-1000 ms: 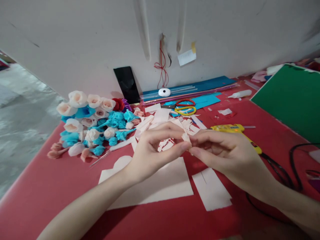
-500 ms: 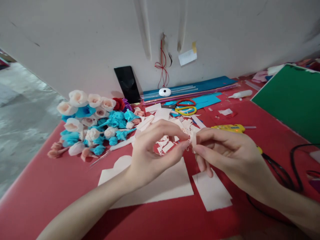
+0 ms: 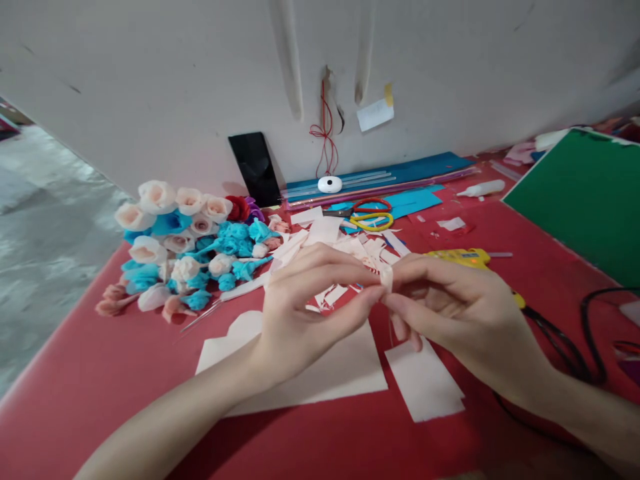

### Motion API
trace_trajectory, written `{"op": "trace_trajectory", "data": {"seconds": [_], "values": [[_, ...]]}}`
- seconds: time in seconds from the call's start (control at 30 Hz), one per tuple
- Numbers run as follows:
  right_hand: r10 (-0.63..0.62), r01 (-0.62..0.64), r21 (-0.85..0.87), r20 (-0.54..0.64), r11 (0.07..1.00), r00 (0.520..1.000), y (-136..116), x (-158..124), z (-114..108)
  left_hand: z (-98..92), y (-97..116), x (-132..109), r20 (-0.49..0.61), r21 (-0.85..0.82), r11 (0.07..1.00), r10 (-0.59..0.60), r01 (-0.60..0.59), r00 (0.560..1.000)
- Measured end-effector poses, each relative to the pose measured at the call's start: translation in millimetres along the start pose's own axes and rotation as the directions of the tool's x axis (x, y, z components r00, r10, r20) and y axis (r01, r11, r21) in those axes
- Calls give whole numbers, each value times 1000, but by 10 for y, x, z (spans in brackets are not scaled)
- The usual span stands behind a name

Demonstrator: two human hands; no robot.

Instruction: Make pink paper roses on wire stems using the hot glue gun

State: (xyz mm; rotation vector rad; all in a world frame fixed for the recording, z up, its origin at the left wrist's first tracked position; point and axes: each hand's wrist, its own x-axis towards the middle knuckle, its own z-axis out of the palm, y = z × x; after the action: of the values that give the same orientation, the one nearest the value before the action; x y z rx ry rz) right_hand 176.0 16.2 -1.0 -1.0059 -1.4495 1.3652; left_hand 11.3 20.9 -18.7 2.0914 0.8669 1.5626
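Between my hands is a small pale paper piece [image 3: 387,277], curled at the fingertips and mostly covered by them. My left hand [image 3: 320,300] pinches its left side with thumb and forefinger. My right hand [image 3: 455,303] grips the right side, its lower fingers curled beneath. A thin wire seems to hang below the piece. Under my left hand lies a large cream paper sheet [image 3: 310,380], and below my right hand rest small cream paper rectangles [image 3: 425,383]. Behind my fingers spreads a heap of pale paper scraps [image 3: 333,293].
Crepe-paper flowers [image 3: 187,243] in white, blue and pink pile up at left. Scissors [image 3: 371,220] lie behind the scraps. A yellow glue gun [image 3: 457,257] with a black cable sits at right, near a green board [image 3: 580,207]. A phone [image 3: 255,169] leans on the wall.
My left fingertips have moved slightly right and closed against the paper piece, meeting my right fingertips. The piece now shows as a smooth curled band. Objects on the table stay put.
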Motion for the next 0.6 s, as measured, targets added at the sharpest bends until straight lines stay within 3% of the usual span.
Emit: {"op": "trace_trajectory", "data": {"seconds": [0.13,0.4,0.6], "values": [[-38,37,-51,-14,998,999,5,-11,-20,-20,18,10,17,8,1000,-7,7,1000],[94,-97,35,94,995,991,75,18,-79,-26,-20,-13,104,0,992,-122,122,987],[107,-115,59,120,992,987,88,1,-70,-60,-11,12,186,87,996,17,-34,982]]}}
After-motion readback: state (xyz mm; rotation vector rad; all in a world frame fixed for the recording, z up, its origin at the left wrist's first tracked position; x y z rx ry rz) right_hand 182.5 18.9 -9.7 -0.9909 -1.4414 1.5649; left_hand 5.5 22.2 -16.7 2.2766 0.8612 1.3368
